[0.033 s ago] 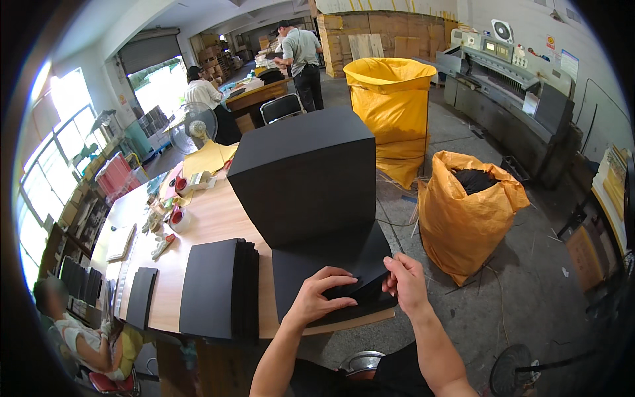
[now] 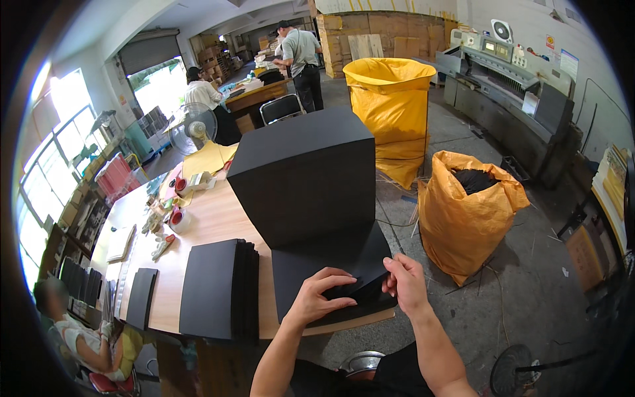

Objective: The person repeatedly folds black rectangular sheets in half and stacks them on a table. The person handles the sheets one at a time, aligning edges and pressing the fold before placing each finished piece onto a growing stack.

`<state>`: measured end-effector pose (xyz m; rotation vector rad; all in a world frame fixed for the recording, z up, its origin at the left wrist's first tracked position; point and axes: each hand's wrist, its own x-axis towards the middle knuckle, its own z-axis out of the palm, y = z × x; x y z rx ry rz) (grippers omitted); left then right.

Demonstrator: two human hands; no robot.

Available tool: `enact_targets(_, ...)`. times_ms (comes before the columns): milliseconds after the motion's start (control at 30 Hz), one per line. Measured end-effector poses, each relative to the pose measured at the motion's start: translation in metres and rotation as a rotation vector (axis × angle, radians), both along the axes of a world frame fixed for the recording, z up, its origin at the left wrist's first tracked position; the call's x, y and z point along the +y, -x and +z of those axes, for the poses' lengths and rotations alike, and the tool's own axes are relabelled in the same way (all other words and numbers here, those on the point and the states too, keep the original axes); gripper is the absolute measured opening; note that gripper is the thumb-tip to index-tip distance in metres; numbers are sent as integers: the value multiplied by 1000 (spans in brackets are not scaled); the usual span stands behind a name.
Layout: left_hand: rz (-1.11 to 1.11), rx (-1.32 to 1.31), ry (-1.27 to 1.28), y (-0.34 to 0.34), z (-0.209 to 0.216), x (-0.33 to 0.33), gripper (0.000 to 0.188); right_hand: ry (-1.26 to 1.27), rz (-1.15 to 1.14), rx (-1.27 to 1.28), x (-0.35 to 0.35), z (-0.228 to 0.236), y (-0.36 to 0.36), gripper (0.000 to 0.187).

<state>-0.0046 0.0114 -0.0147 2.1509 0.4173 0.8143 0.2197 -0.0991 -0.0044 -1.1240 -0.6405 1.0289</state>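
Table [image 2: 218, 215], pale wood, w/ black sheets [image 2: 314, 255] at near edge, just before tall black stack [image 2: 317, 192]. R hand [image 2: 407, 284] pinches their lifted corner; L hand [image 2: 321, 294] half-open on top of them. From here: yellow sack [image 2: 390, 99] & orange sack [image 2: 463, 225] on grey conc. floor [image 2: 456, 331], fan [image 2: 195, 129] L, machine [image 2: 493, 86] far R.

A tall yellow sack [image 2: 389, 102] and a shorter orange sack [image 2: 466, 221] stand on the grey floor [image 2: 469, 337].

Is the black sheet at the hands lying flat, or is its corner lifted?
The black sheet has its corner lifted: the right hand pinches it.
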Motion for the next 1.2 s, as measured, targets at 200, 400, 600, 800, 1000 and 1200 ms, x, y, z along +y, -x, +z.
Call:
enact_targets(200,59,-48,133,-2,-2,-3,49,-61,-35,113,-4,-5,4,43)
enact_targets(400,39,117,-47,0,4,-6,43,18,-17,-53,1,1,1,42)
enact_targets(600,47,87,24,-2,7,-9,58,8,4,-18,-2,-4,-3,41)
enact_targets(800,84,-29,65,-10,7,-13,39,-65,-184,-728,-4,-16,-3,41)
enact_targets(1000,3,66,-132,-6,10,-10,47,-36,3,66,1,-8,-1,36)
enact_targets(1200,29,50,-33,-2,5,-8,54,-61,-5,99,0,-10,0,36)
